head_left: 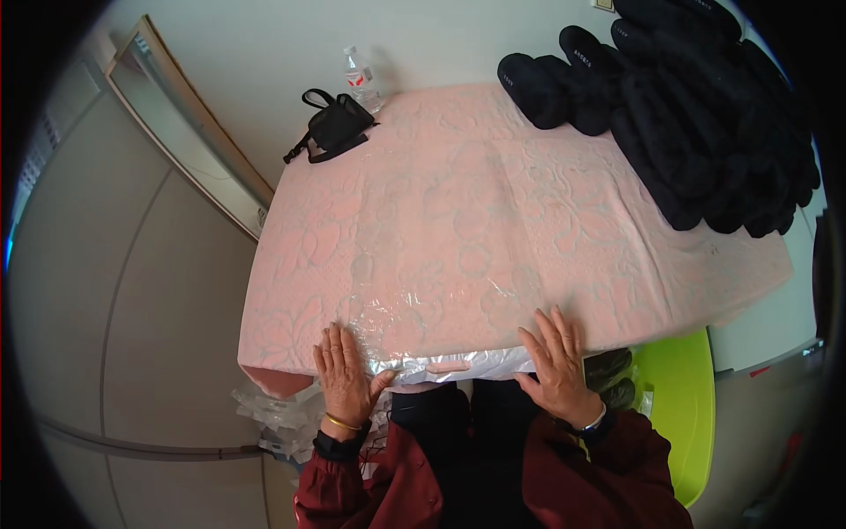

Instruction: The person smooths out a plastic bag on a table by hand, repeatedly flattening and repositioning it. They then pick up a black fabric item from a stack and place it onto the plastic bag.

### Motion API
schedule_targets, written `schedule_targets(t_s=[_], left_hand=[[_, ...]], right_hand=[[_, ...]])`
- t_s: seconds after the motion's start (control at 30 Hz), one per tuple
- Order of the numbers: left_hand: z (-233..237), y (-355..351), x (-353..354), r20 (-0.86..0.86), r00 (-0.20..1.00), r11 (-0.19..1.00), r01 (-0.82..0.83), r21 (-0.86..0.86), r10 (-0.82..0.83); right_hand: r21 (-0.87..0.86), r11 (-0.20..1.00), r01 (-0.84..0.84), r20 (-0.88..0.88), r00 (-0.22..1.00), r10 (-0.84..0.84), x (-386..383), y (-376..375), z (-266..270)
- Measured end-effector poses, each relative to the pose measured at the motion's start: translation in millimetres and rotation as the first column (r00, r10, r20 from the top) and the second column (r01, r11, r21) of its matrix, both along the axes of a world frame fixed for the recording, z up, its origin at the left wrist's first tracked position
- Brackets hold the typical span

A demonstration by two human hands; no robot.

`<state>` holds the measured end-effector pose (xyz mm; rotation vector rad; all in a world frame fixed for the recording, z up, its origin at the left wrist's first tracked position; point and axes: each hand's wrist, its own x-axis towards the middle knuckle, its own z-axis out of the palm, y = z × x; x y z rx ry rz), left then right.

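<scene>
A clear plastic bag (pixel 449 264) lies flat on the pink patterned cloth that covers the table. Its white band with a handle cutout (pixel 507 362) runs along the table's front edge. On the left end of this band rests my left hand (pixel 346 379), fingers spread and pointing away from me. My right hand (pixel 557 370) lies at the band's right end, with its fingers apart on the bag's edge and the cloth. Neither hand grips anything.
Black plush items (pixel 696 132) are piled at the back right. A black pouch (pixel 337 123) and a plastic bottle (pixel 359 78) stand at the back left. Below the table are a green tub (pixel 683 406) at right and crumpled clear plastic (pixel 286 414) at left. A framed mirror (pixel 181 110) leans left.
</scene>
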<state>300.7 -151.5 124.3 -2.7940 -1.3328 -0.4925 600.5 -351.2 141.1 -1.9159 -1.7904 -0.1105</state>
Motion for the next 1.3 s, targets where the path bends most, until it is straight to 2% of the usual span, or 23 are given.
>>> schedule_targets(t_s=[0.1, 0.17, 0.23, 0.37, 0.47, 0.5, 0.6, 0.67, 0.77, 0.83, 0.87, 0.93, 0.97, 1.07, 1.1, 1.2, 1.23, 1.3], left_hand=[[-1.3, -33.1, 18.4, 0.013, 0.999, 0.999, -0.032, 0.007, 0.032], [-3.3, -64.6, 38.5, 0.016, 0.999, 0.999, -0.049, 0.011, 0.049], [-5.1, -94.1, 59.2, 0.108, 0.975, 0.981, 0.195, -0.002, -0.193], [10.7, -89.8, 64.3, 0.174, 0.943, 0.947, 0.305, -0.099, -0.285], [17.8, -75.2, 58.0, 0.221, 0.938, 0.953, 0.291, -0.088, -0.266], [20.5, -71.6, 56.9, 0.239, 0.936, 0.955, 0.284, -0.084, -0.257], [27.2, -70.1, 59.6, 0.228, 0.913, 0.935, 0.353, -0.020, -0.339], [27.3, -69.6, 63.8, 0.225, 0.899, 0.924, 0.383, 0.008, -0.375], [21.2, -67.0, 70.1, 0.136, 0.905, 0.911, 0.412, -0.038, -0.404], [18.2, -63.4, 73.9, 0.141, 0.906, 0.911, 0.409, -0.046, -0.399], [16.7, -61.4, 76.1, 0.145, 0.903, 0.908, 0.415, -0.054, -0.404], [14.2, -59.9, 81.4, 0.154, 0.904, 0.908, 0.412, -0.073, -0.398], [13.7, -58.3, 85.1, 0.141, 0.906, 0.908, 0.412, -0.071, -0.400], [15.2, -53.8, 102.2, 0.111, 0.914, 0.915, 0.398, -0.068, -0.389], [18.3, -57.3, 114.2, 0.154, 0.896, 0.898, 0.432, -0.084, -0.417], [16.1, -68.4, 145.0, 0.240, 0.853, 0.861, 0.498, -0.102, -0.464], [6.8, -69.5, 153.0, 0.245, 0.850, 0.866, 0.495, -0.072, -0.466], [-0.2, -67.5, 159.7, 0.255, 0.847, 0.873, 0.487, -0.017, -0.467]], right_hand=[[0.045, 0.999, 0.030, -0.018, 0.999, -0.030, -16.4, -7.0, 0.7], [0.062, 0.995, -0.080, -0.060, 0.995, 0.083, -28.5, -7.7, 2.0], [0.072, 0.988, -0.135, -0.077, 0.987, 0.141, -35.6, -5.3, 3.1], [-0.027, 0.992, -0.119, -0.056, 0.991, 0.118, -32.5, -0.3, -5.5], [0.064, 0.996, -0.065, 0.130, 0.990, 0.056, -19.2, 1.5, -22.6], [0.069, 0.995, -0.069, 0.127, 0.990, 0.060, -18.0, 2.5, -24.5], [0.096, 0.922, -0.376, 0.013, 0.926, 0.377, -16.6, 8.4, -21.6], [0.091, 0.914, -0.394, -0.008, 0.918, 0.396, -9.0, 9.6, -16.2], [0.079, 0.895, -0.439, -0.046, 0.895, 0.443, 14.3, 5.8, -2.3], [0.016, 0.961, -0.277, -0.087, 0.957, 0.277, 38.0, -2.7, 9.0], [0.014, 0.957, -0.288, -0.088, 0.953, 0.288, 44.3, -5.6, 12.3], [-0.009, 0.997, 0.073, 0.045, 0.996, -0.073, 50.8, -11.7, 19.2], [-0.017, 0.998, 0.063, 0.046, 0.997, -0.062, 48.4, -15.5, 26.3], [0.191, 0.980, 0.061, -0.131, 0.991, -0.036, 34.4, -22.2, 44.8], [0.186, 0.981, 0.052, -0.136, 0.990, -0.027, 25.8, -15.8, 43.2], [0.158, 0.982, -0.103, -0.374, 0.914, 0.156, -4.0, 13.7, 32.2], [0.159, 0.981, -0.107, -0.374, 0.914, 0.161, -3.5, 19.9, 23.6], [0.020, 0.999, -0.038, -0.120, 0.992, 0.040, -0.9, 34.5, 4.7]])
